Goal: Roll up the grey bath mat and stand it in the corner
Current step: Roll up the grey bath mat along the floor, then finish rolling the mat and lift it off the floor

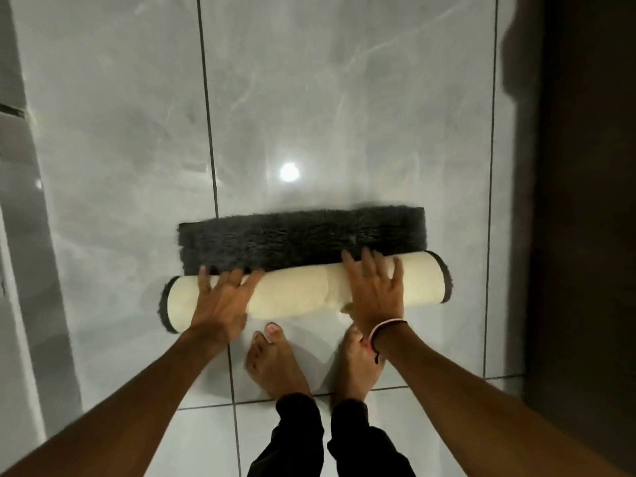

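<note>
The grey bath mat (303, 234) lies on the glossy tiled floor, mostly rolled into a cylinder whose cream backing (296, 294) faces outward. A narrow strip of dark grey pile still lies flat beyond the roll. My left hand (220, 301) presses flat on the left part of the roll, fingers spread. My right hand (377, 287) rests on the right part, fingers spread over the top and reaching the pile. Both hands are pushing on the roll rather than gripping it.
My two bare feet (275, 363) stand just behind the roll. A dark wooden panel or door (585, 201) runs along the right side. A pale wall or fixture edge (20, 235) borders the left. Glossy grey floor tiles (344, 98) stretch ahead.
</note>
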### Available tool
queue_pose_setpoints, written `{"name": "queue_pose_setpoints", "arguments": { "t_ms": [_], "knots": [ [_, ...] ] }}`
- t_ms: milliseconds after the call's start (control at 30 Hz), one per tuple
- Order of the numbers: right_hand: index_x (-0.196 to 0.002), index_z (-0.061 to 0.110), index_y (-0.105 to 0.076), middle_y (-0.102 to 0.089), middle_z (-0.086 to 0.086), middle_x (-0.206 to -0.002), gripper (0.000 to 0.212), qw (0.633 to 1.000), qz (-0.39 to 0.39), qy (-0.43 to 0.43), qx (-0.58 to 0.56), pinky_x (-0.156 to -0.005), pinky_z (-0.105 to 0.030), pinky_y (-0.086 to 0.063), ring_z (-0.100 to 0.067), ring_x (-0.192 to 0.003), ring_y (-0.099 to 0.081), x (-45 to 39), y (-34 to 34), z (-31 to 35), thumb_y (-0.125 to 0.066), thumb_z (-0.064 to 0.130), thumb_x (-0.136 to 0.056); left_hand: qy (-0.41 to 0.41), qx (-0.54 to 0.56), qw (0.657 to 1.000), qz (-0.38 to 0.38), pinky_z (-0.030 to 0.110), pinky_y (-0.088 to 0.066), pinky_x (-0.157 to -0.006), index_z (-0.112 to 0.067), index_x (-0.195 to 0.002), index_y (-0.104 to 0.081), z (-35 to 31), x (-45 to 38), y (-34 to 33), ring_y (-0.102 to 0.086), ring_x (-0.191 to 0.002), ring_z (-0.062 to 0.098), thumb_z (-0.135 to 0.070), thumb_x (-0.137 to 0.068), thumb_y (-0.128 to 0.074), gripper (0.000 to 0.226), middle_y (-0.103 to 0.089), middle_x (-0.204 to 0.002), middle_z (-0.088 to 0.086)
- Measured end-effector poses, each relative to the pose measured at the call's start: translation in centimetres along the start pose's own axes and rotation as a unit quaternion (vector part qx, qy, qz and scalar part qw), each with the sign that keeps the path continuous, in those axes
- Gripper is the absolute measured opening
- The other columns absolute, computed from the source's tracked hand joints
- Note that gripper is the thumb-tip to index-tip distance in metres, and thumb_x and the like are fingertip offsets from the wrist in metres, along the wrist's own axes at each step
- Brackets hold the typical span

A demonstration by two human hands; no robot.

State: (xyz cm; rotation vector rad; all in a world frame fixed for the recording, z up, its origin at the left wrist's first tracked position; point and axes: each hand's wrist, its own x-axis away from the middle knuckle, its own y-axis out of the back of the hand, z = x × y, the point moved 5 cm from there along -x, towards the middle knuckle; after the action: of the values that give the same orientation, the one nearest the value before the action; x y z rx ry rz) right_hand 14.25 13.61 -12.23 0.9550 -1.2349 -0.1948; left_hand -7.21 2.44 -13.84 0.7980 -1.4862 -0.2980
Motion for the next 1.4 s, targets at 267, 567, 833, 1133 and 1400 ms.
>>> {"name": "queue_pose_setpoints", "arguments": {
  "t_ms": [267,567,833,1133,1400],
  "knots": [
    [-0.137,0.018,-0.045,-0.056,-0.005,-0.131,0.065,0.746,-0.217,-0.258,-0.575,-0.092,-0.033,-0.054,-0.024,-0.117,-0.059,3.7,-1.5,-3.8,-0.078,0.043,-0.086,-0.03,-0.036,0.988,-0.146,0.068,-0.009,-0.118,-0.022,-0.159,0.006,-1.2,-3.0,3.3,-0.009,-0.152,0.044,-0.064,-0.077,-0.065,0.116,-0.008,-0.163,0.03],
    [-0.144,0.027,-0.047,-0.054,-0.003,-0.147,0.095,0.349,-0.024,-0.304,-0.886,-0.108,-0.059,-0.047,-0.032,-0.128,-0.054,-9.6,2.5,-2.0,-0.089,0.056,-0.064,-0.017,-0.038,0.986,-0.159,0.059,-0.035,-0.104,-0.02,-0.156,-0.025,1.6,-7.9,7.2,-0.051,-0.122,0.037,-0.048,-0.066,-0.082,0.111,-0.053,-0.135,0.017],
    [-0.129,0.026,-0.061,-0.076,0.005,-0.113,0.079,0.462,-0.144,-0.191,-0.854,-0.096,-0.05,-0.058,-0.017,-0.102,-0.073,-9.4,27.1,4.1,-0.098,0.032,-0.059,0.091,0.1,0.975,-0.179,0.046,-0.054,-0.075,-0.006,-0.137,-0.053,7.2,-1.5,21.2,-0.069,-0.092,0.036,-0.05,-0.052,-0.084,0.101,-0.07,-0.112,0.017],
    [-0.11,0.029,-0.057,-0.08,0.016,-0.09,0.069,0.576,-0.193,0.102,-0.788,-0.064,-0.018,-0.061,-0.003,-0.082,-0.076,-15.0,63.3,16.7,-0.093,-0.005,-0.062,0.023,0.317,0.882,-0.347,0.045,-0.047,-0.105,-0.026,-0.152,-0.013,16.7,-3.4,57.2,-0.05,-0.13,0.025,-0.07,-0.052,-0.079,0.128,-0.043,-0.148,0.003],
    [-0.125,0.03,-0.053,-0.073,0.003,-0.117,0.088,0.653,-0.171,0.2,-0.71,-0.078,-0.029,-0.064,-0.015,-0.104,-0.073,-31.8,84.3,23.1,-0.099,0.003,-0.055,0.091,0.399,0.795,-0.448,0.039,-0.061,-0.079,-0.019,-0.147,-0.027,27.1,-15.1,76.0,-0.064,-0.113,0.027,-0.066,-0.053,-0.08,0.118,-0.058,-0.135,0.004]
  ]
}}
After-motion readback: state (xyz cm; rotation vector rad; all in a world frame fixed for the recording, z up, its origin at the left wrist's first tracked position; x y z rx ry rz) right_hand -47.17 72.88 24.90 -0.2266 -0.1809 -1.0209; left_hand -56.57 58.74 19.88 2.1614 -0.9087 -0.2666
